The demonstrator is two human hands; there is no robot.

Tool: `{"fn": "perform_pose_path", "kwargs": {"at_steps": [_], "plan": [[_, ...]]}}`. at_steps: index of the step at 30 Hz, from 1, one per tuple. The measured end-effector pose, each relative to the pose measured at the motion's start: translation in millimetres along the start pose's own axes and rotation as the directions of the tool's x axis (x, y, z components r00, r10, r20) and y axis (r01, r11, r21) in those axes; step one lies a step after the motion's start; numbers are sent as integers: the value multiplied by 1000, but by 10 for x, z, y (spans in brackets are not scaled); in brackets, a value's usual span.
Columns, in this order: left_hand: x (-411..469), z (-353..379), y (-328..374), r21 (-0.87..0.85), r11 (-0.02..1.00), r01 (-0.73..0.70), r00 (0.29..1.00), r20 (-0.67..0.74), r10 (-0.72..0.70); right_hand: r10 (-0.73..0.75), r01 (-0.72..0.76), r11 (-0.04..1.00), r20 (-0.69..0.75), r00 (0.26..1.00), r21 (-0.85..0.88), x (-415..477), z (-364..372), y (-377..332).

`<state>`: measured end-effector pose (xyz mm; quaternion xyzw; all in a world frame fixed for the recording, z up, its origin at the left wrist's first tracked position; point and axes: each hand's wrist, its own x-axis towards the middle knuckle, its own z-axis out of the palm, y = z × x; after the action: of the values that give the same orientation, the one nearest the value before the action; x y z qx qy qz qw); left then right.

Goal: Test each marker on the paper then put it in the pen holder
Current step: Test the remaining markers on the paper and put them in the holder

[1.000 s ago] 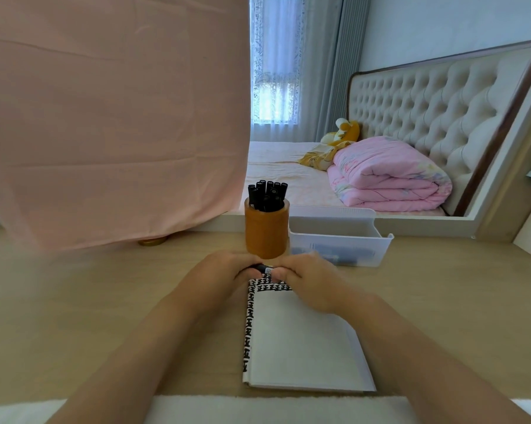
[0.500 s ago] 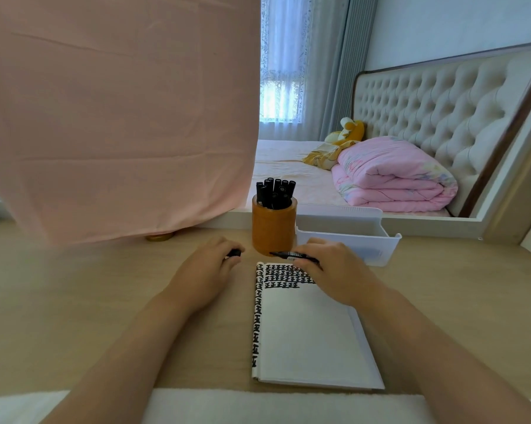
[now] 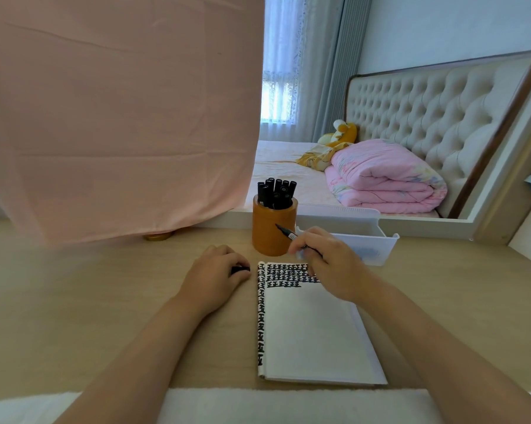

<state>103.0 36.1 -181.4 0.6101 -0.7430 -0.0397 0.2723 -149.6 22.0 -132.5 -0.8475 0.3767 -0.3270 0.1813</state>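
A white notepad (image 3: 313,335) lies on the wooden desk, with rows of black test marks across its top and down its left edge. My right hand (image 3: 328,264) grips an uncapped black marker (image 3: 285,232) above the pad's top right corner, its tip pointing up and left toward the holder. My left hand (image 3: 215,270) rests on the desk just left of the pad and holds the marker's black cap (image 3: 241,269). The brown pen holder (image 3: 273,229) stands behind the pad, filled with several black markers.
A white plastic tray (image 3: 365,240) sits right of the holder at the desk's back edge. A pink cloth (image 3: 120,117) hangs over the left back. A bed with a pink quilt lies beyond the desk. A white towel runs along the near edge.
My hands pulled the marker and its cap apart. My right hand lifted the marker and turned it up over the pad's top; my left hand moved left with the cap.
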Motion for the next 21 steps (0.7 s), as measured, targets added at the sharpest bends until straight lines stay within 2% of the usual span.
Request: {"fn": "perform_pose_path", "kwargs": {"at_steps": [5,8,12,14,17,21], "plan": [[4,-41,92,-15,999,-31,998,-57,30,104,-102,985,-4,995,137,39,-109,-16],[-4,-147,323,-64,987,-145,986,-91,139,91,-90,984,1,996,153,-12,-165,-37],[-83,-236,732,-163,936,-312,949,-8,315,62,-47,963,-47,997,267,-139,-144,-43],[-119,-223,860,-139,911,-388,919,22,394,154,-121,939,-81,985,322,-190,-115,-12],[-167,-141,905,-83,895,-438,890,99,445,305,-261,834,-13,952,487,-243,-65,28],[-246,-9,806,-54,887,-459,875,144,462,355,-319,872,-31,934,371,-275,-5,77]]}}
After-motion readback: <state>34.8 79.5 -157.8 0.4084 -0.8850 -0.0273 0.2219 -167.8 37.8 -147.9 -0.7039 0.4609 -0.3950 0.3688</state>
